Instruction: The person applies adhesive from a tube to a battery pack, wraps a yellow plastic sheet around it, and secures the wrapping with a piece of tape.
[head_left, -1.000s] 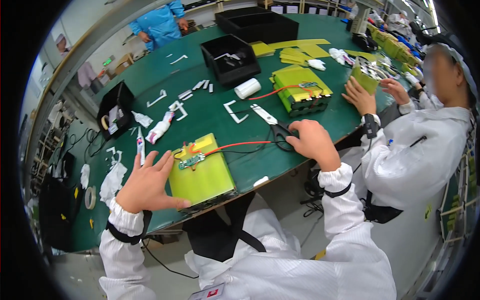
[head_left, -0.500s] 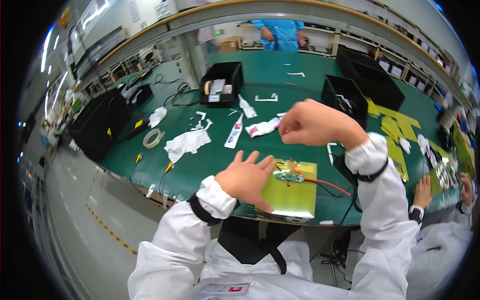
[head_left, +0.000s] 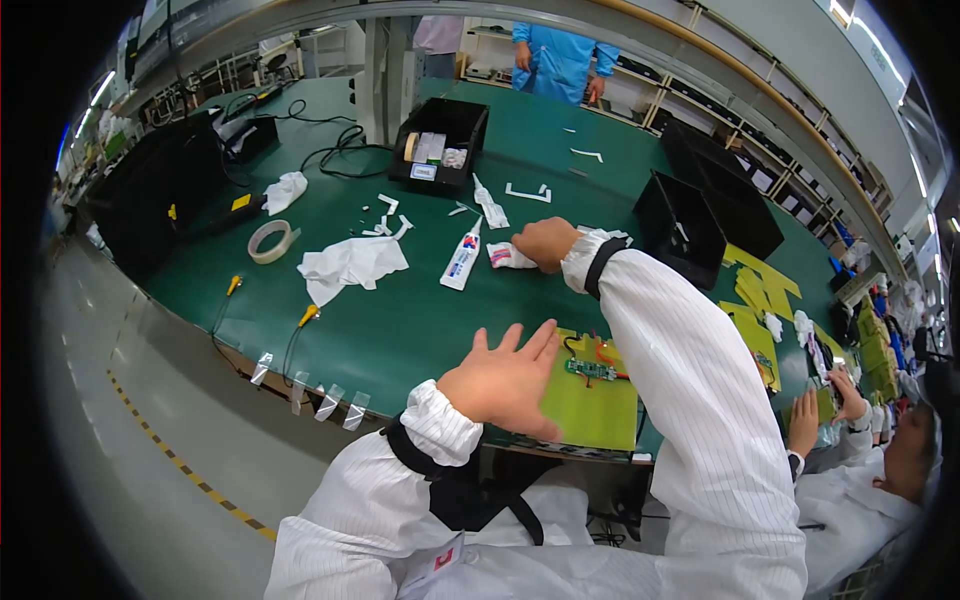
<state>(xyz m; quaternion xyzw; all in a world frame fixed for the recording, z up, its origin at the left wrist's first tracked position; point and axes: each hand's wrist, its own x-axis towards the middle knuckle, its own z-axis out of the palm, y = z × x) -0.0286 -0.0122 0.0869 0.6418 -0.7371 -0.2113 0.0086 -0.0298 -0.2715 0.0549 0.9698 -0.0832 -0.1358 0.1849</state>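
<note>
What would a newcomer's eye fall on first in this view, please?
Probably the yellow-green block at the near edge of the green table, with the left hand spread at the block's left side. Beyond, the right hand is at a crumpled white bundle. A person in blue stands across the table.

The sheet (head_left: 590,412) is showing a smooth plastic sheen; the crumpled tube (head_left: 506,256) is looking soft and wrinkled; the flat tube (head_left: 459,262) is showing smooth, glossy plastic; the rag (head_left: 350,265) is looking matt and creased; the sleeve (head_left: 700,400) is showing finely ribbed cloth.
</note>
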